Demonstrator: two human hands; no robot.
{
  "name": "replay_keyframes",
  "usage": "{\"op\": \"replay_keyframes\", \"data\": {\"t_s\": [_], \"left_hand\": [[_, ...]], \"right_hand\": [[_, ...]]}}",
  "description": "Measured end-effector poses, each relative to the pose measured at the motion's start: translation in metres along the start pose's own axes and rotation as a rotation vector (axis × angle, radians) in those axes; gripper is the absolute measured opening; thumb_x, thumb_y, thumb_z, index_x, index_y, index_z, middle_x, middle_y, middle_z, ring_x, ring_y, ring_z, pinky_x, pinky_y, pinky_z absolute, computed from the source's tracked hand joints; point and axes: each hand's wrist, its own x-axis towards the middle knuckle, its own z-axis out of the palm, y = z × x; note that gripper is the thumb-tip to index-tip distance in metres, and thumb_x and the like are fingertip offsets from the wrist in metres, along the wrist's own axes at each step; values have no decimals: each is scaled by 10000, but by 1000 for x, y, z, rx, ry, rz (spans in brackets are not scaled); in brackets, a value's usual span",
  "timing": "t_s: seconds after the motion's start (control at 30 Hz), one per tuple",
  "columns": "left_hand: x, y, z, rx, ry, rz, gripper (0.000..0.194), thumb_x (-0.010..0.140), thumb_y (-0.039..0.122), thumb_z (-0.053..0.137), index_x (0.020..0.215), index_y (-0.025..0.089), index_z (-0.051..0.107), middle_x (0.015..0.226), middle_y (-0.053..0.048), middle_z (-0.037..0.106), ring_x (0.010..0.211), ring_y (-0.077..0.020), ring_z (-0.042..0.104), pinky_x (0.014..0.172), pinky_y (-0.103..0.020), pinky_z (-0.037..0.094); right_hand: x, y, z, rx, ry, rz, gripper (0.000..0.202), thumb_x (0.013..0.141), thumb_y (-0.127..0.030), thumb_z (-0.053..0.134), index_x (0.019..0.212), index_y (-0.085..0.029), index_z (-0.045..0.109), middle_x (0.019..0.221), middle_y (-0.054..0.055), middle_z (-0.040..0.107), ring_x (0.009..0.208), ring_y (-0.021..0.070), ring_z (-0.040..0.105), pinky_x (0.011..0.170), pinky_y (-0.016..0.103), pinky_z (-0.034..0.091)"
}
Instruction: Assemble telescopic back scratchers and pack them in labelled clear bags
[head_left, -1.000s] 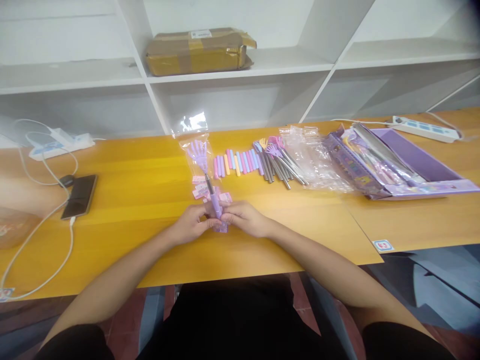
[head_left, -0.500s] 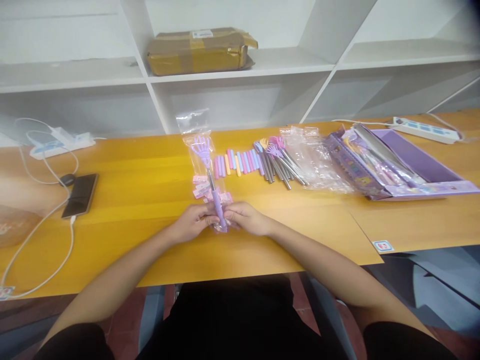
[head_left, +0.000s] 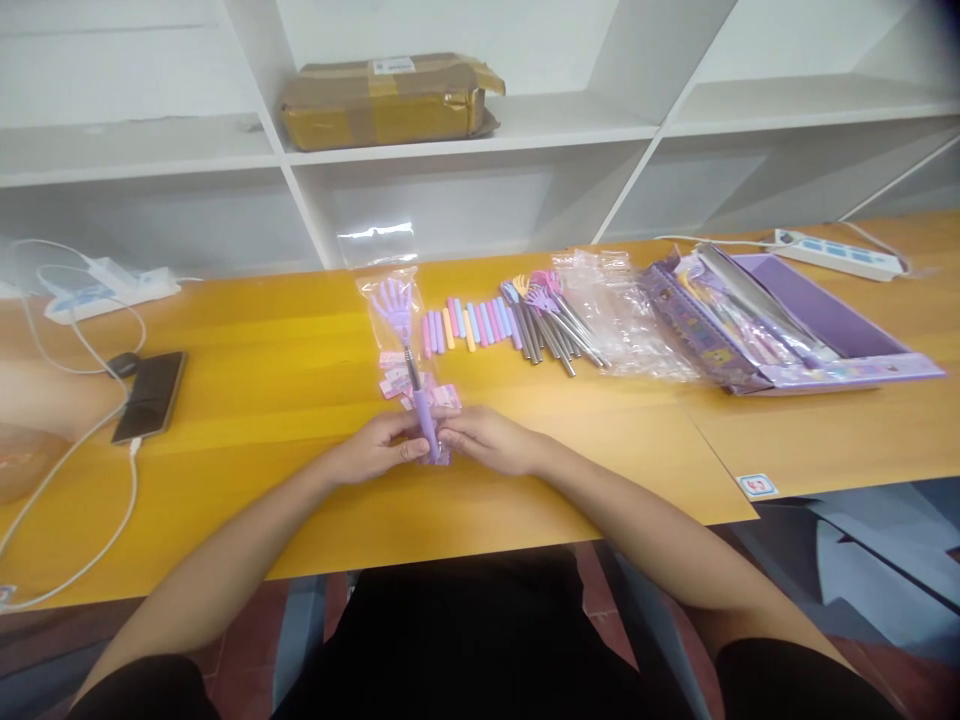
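Note:
A purple back scratcher [head_left: 424, 415] with a hand-shaped head and metal rod lies inside a clear plastic bag [head_left: 375, 245]. My left hand [head_left: 382, 445] grips the bagged scratcher from the left, near the bottom of its handle. From the other side my right hand [head_left: 484, 437] pinches the same handle end. Pink printed cards [head_left: 394, 381] lie just beyond my hands, partly covered by the bag. Behind them runs a row of coloured handle tubes [head_left: 471, 325]. To its right is a pile of metal scratcher rods [head_left: 559, 330] with coloured hand-shaped heads.
Clear bags [head_left: 615, 320] lie right of the rods, beside a purple box [head_left: 847, 375] of packed scratchers. A phone [head_left: 150, 397] on a cable and a power strip [head_left: 112, 293] sit at left. Another power strip [head_left: 840, 255] is at back right. A taped carton [head_left: 386, 105] stands on the shelf.
The view has shifted slightly, so most things appear a little further left. The scratcher's head leans slightly more to the left. Both hands still hold its lower end.

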Motion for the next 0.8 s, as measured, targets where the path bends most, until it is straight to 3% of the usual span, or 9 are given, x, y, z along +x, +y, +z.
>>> {"op": "replay_keyframes", "data": {"t_s": [0.1, 0.27, 0.43, 0.53, 0.6, 0.7, 0.8], "left_hand": [[-2, 2, -2, 51, 201, 33, 518, 1017, 667, 702, 1249, 225, 838, 1001, -94, 800, 965, -254, 746, 932, -374, 602], [-1, 3, -15, -245, 716, 81, 481, 871, 607, 892, 1105, 192, 825, 866, -40, 728, 713, -148, 616, 652, -264, 526], [9, 4, -27, -399, 978, 131, 403, 786, 476, 968, 1031, 212, 786, 930, -20, 724, 759, -124, 632, 701, -241, 542], [14, 2, -29, -358, 1070, 166, 325, 827, 452, 931, 970, 219, 755, 968, -20, 726, 770, -123, 628, 715, -240, 542], [16, 1, -29, -317, 1068, 186, 299, 873, 463, 899, 995, 228, 761, 1014, -22, 727, 783, -120, 622, 724, -239, 537], [14, -1, -27, -328, 1014, 147, 294, 929, 512, 863, 1053, 255, 788, 869, 6, 656, 687, -114, 554, 639, -236, 482], [11, -4, -26, -296, 969, 86, 384, 969, 528, 830, 1282, 307, 797, 697, 42, 528, 563, -119, 438, 540, -242, 376]], "right_hand": [[1, 2, 4, -107, -11, -2, 461, 1211, -462, 441, 1053, -172, 762, 1001, 80, 788, 867, 174, 714, 849, 295, 548], [1, -2, 26, -277, -168, -109, 352, 1200, -347, 506, 1073, -173, 785, 979, 77, 818, 851, 172, 732, 811, 283, 520], [-1, -5, 39, -419, -212, -211, 315, 1192, -354, 544, 1095, -196, 798, 978, 44, 829, 797, 152, 717, 762, 291, 479], [0, 2, 31, -504, -140, -175, 405, 1193, -448, 530, 974, -210, 773, 897, 32, 793, 766, 160, 686, 745, 308, 465], [1, 8, 19, -574, 4, -64, 385, 1192, -421, 514, 983, -203, 753, 934, 56, 777, 818, 181, 690, 760, 319, 481], [2, 19, -2, -597, 239, 156, 236, 1143, -361, 592, 1237, -191, 725, 1221, 123, 759, 985, 226, 723, 830, 353, 539], [2, 28, -16, -532, 255, 251, 488, 1066, -389, 737, 1503, -217, 606, 1483, 154, 676, 1170, 277, 723, 955, 414, 577]]}}
